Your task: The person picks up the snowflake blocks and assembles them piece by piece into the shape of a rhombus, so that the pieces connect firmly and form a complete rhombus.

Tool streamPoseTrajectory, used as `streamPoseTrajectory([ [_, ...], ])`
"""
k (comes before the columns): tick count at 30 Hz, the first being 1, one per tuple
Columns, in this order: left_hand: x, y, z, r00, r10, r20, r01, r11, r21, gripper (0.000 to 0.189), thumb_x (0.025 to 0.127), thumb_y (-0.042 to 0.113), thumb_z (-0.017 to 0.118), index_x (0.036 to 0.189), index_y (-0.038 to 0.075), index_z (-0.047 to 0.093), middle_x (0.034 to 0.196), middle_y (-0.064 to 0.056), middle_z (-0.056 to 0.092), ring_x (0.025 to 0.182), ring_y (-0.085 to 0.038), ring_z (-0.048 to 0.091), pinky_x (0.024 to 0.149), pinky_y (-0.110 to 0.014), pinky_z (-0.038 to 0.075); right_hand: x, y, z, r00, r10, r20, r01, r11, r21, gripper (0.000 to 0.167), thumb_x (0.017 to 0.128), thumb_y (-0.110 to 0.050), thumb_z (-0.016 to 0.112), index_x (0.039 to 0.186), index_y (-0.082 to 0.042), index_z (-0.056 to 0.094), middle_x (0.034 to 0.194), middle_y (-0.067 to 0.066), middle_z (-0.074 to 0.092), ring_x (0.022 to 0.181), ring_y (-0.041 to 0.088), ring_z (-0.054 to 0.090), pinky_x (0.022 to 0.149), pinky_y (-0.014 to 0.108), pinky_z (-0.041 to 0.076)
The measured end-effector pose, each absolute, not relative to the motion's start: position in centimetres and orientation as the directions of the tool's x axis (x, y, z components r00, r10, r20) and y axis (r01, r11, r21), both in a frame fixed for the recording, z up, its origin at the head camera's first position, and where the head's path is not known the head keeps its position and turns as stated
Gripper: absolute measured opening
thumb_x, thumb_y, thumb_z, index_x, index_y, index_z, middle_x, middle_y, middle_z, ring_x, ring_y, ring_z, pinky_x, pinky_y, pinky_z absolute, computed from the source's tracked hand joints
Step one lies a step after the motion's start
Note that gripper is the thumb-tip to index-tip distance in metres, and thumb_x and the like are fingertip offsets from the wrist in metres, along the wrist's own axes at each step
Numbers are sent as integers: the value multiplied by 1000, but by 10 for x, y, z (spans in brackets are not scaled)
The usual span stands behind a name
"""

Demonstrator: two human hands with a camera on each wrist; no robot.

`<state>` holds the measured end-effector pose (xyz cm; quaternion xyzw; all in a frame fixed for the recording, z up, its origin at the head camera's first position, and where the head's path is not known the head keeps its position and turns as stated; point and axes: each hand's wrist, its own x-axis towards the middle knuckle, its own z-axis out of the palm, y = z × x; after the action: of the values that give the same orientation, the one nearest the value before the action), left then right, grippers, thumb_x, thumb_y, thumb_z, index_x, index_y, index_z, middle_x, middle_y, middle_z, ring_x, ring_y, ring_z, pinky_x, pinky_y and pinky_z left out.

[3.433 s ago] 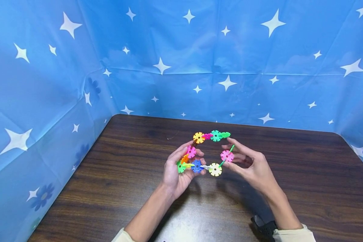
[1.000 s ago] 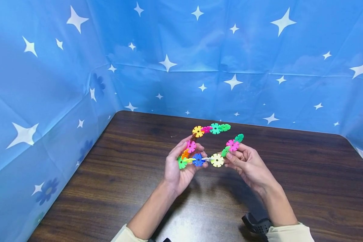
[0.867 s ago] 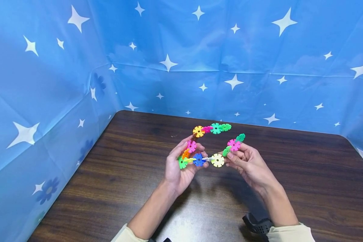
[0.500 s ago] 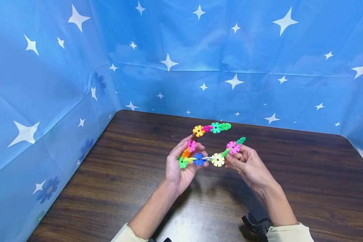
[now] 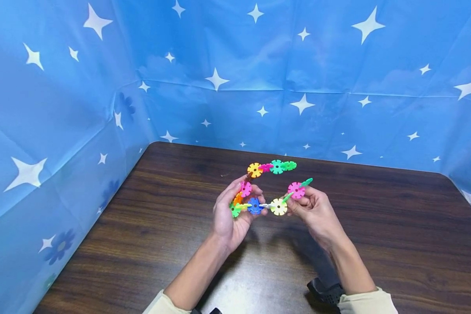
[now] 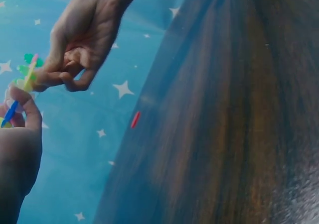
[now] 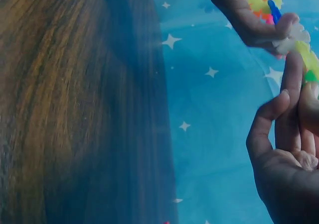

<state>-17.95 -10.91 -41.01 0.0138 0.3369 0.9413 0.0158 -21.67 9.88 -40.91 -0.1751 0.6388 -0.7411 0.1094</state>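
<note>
An open loop of linked plastic snowflake discs hangs above the table between both hands in the head view. My left hand [image 5: 229, 220] grips its left bend, around the orange, green and blue discs [image 5: 254, 206]. At the right end, my right hand [image 5: 318, 216] pinches the chain by the green disc between the pale yellow disc [image 5: 278, 207] and the pink disc [image 5: 296, 190]. A green end disc [image 5: 307, 182] tilts up past the pink one. Above it, the other end finishes in a green disc [image 5: 289, 165], with a gap between the two ends.
The dark wood table [image 5: 141, 235] lies under the hands. A blue star-patterned curtain [image 5: 235, 52] stands along its back and left sides. A black wrist device [image 5: 325, 291] sits at the right sleeve. A small red mark [image 6: 135, 119] shows near the table edge.
My right hand has come off the upper end and taken the chain lower, by the green link. Lately it has shifted slightly left, turning the pink disc and green end disc. The left hand keeps its grip.
</note>
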Motion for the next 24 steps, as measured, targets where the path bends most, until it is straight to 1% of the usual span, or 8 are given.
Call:
streamPoseTrajectory([
  [6, -179, -106, -411, -999, 42, -21, -46, -775, 630, 32, 114, 14, 32, 135, 11, 55, 93, -1, 73, 80, -17, 67, 64, -31, 60, -215, 99, -406, -921, -366, 133, -91, -130, -987, 22, 101, 15, 57, 108, -4, 66, 92, -9, 82, 76, 4, 75, 72, 22, 65],
  [9, -180, -106, -411, -999, 44, -11, -41, -775, 631, 32, 113, 15, 32, 135, 12, 55, 93, -1, 73, 80, -17, 67, 64, -31, 60, -216, 99, -404, -919, -373, 125, -88, -115, -990, 22, 102, 13, 58, 109, -6, 67, 95, -10, 82, 79, 2, 75, 73, 22, 64],
  [12, -180, -106, -410, -998, 62, 12, -40, -773, 633, 32, 113, 15, 31, 135, 13, 54, 96, -2, 74, 82, -18, 68, 67, -31, 61, -219, 102, -404, -906, -410, 109, -68, -115, -991, 21, 105, 9, 58, 118, -3, 69, 106, -10, 82, 90, 0, 74, 79, 22, 64],
  [14, -179, -106, -410, -997, 76, 22, -44, -768, 639, 33, 113, 16, 31, 137, 14, 53, 99, -2, 75, 84, -18, 69, 69, -32, 62, -221, 105, -404, -890, -445, 96, -55, -103, -993, 23, 107, 4, 57, 129, 3, 66, 114, -10, 81, 97, 1, 74, 84, 24, 65],
  [16, -179, -106, -410, -996, 81, 27, -45, -766, 642, 34, 113, 16, 30, 139, 14, 52, 101, -2, 75, 86, -18, 70, 71, -33, 63, -224, 111, -405, -876, -477, 67, -43, -61, -997, 28, 109, 2, 55, 135, 11, 62, 118, -9, 80, 100, 3, 74, 89, 26, 65],
  [19, -179, -107, -410, -998, 65, 17, -38, -766, 641, 35, 113, 16, 30, 141, 14, 51, 102, -1, 75, 86, -18, 70, 71, -33, 64, -229, 119, -407, -863, -505, 12, -54, 69, -996, 32, 111, 0, 53, 137, 18, 58, 118, -1, 80, 101, 7, 77, 95, 32, 66],
  [23, -179, -109, -410, -999, 46, 2, -34, -767, 640, 36, 113, 17, 31, 144, 14, 48, 103, 0, 75, 86, -17, 70, 71, -33, 63, -236, 130, -412, -860, -507, -47, -79, 224, -971, 33, 112, 0, 51, 139, 17, 58, 122, 24, 77, 107, 15, 79, 101, 42, 64],
  [24, -180, -109, -410, -999, 46, -1, -36, -766, 641, 36, 113, 17, 31, 145, 14, 48, 104, 0, 75, 86, -17, 70, 72, -33, 63, -238, 132, -414, -863, -502, -54, -84, 248, -965, 34, 112, 0, 51, 140, 17, 58, 125, 29, 75, 109, 18, 79, 102, 42, 64],
])
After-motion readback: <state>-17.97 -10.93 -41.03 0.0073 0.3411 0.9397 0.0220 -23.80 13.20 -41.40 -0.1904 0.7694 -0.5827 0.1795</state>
